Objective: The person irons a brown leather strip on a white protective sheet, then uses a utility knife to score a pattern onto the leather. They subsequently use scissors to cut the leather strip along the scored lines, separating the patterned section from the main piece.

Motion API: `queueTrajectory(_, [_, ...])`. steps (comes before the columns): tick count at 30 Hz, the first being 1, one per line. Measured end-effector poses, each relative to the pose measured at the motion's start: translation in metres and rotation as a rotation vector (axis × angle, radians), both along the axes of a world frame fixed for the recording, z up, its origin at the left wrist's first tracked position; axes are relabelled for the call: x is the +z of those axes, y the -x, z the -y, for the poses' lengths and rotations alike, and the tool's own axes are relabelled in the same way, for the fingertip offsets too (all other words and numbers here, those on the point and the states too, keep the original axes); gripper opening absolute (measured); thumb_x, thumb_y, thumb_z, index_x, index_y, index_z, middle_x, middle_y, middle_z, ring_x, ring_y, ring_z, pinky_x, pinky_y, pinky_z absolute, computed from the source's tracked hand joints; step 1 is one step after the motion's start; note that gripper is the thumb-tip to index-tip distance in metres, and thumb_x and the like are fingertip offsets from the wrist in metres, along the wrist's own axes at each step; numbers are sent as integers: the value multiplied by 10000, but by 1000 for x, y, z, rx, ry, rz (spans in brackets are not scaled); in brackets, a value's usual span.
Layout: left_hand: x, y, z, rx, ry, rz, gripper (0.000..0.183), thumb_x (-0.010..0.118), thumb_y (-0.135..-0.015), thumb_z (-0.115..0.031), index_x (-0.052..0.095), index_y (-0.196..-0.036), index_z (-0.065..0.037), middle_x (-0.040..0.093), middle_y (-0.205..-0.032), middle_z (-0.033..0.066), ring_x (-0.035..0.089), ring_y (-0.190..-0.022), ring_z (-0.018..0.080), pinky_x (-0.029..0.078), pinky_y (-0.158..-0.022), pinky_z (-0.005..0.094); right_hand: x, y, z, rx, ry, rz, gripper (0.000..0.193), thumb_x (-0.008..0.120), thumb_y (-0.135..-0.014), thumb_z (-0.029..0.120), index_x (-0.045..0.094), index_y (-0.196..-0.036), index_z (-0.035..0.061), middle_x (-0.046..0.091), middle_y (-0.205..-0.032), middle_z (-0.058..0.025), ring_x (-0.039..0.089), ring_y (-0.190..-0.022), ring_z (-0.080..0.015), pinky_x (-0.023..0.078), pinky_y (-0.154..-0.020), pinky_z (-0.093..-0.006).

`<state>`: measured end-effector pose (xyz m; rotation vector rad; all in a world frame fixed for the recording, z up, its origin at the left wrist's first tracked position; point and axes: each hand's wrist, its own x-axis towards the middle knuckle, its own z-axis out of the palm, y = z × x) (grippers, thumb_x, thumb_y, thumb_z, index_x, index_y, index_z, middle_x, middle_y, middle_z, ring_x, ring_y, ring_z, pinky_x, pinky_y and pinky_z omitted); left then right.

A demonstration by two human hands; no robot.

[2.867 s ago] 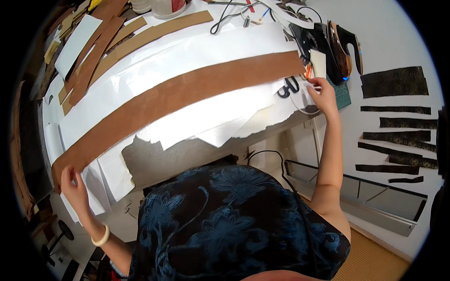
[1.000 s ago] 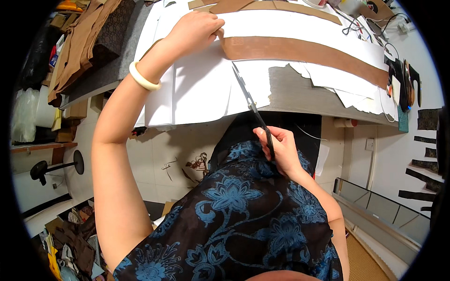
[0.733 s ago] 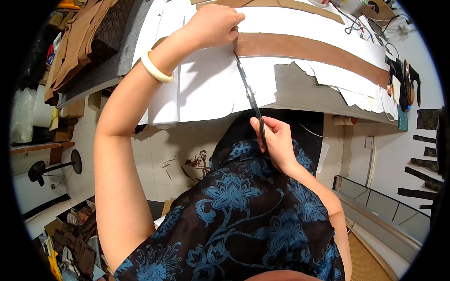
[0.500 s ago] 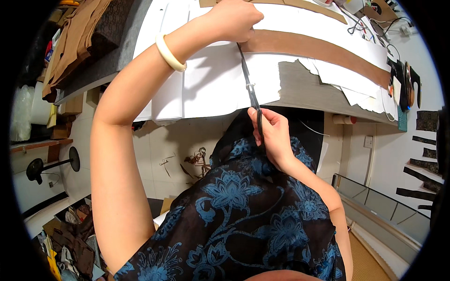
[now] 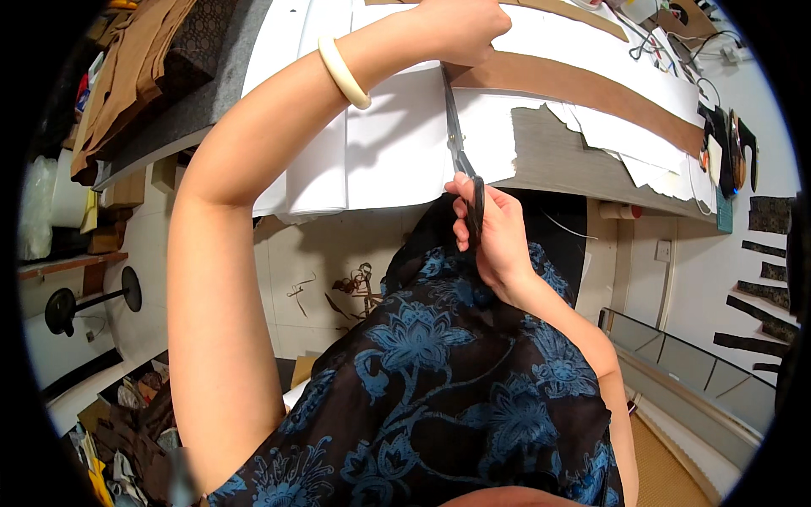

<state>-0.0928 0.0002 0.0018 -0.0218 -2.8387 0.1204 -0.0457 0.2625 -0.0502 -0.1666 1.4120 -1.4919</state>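
My right hand (image 5: 497, 232) is closed around the black handles of a pair of scissors (image 5: 456, 135), at the near edge of the table. The blades point away from me over white paper (image 5: 393, 139), with their tips by the left end of a long brown strip (image 5: 583, 91) that looks like leather. At that same end, my left hand (image 5: 465, 32) is closed in a fist above the strip and paper. Its fingertips are turned away, so what they grip, if anything, is hidden. A cream bangle (image 5: 344, 74) circles the left wrist.
Torn white paper pieces (image 5: 629, 152) lie on the grey table (image 5: 541, 148) to the right. Another brown strip (image 5: 574, 15) stretches along the far side. Brown sheets (image 5: 135, 80) are stacked at left. Cables and tools crowd the far right; scraps (image 5: 359, 283) litter the floor.
My left hand has shifted right along the strip's end. The scissors and my right hand have moved slightly right and turned, showing more of the handles. The white paper has also shifted slightly right.
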Motion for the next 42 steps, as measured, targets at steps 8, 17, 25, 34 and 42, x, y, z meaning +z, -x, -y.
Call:
queueTrajectory(8, [-2, 6, 0, 27, 4, 44, 192, 700, -743, -210, 743, -787, -28, 718, -784, 196, 720, -781, 377, 571, -708, 479, 5, -8, 11, -31, 3, 0, 366, 718, -989, 338, 604, -772, 67, 526, -672, 34, 498, -495, -66, 386, -427, -237])
queueTrajectory(17, [3, 9, -1, 40, 9, 83, 192, 701, -743, -207, 749, -798, -30, 726, -814, 204, 723, -815, 382, 577, -726, 484, 0, -11, 9, -59, 23, 28, 336, 722, -994, 288, 601, -775, 64, 487, -643, 54, 424, -474, -39, 301, -407, -228])
queueTrajectory(25, [3, 10, 3, 20, 34, 51, 181, 686, -750, -188, 748, -791, -23, 727, -814, 211, 726, -808, 387, 581, -735, 483, -4, -11, 9, -50, 44, 27, 303, 719, -1000, 267, 614, -813, 53, 458, -610, 76, 382, -459, -24, 259, -409, -227])
queueTrajectory(34, [9, 7, 1, 29, 44, 67, 162, 671, -749, -166, 741, -797, -29, 724, -805, 202, 722, -799, 384, 576, -728, 480, 1, -8, 13, -48, 29, -56, 327, 738, -980, 304, 679, -889, -4, 515, -613, 51, 430, -468, -39, 308, -420, -220])
queueTrajectory(42, [20, 8, -1, 10, 43, 29, 149, 664, -751, -155, 736, -811, -39, 722, -806, 196, 717, -805, 389, 578, -750, 485, 7, 4, 31, -61, 56, -45, 355, 747, -966, 317, 672, -829, -1, 528, -615, 34, 436, -471, -54, 326, -426, -239])
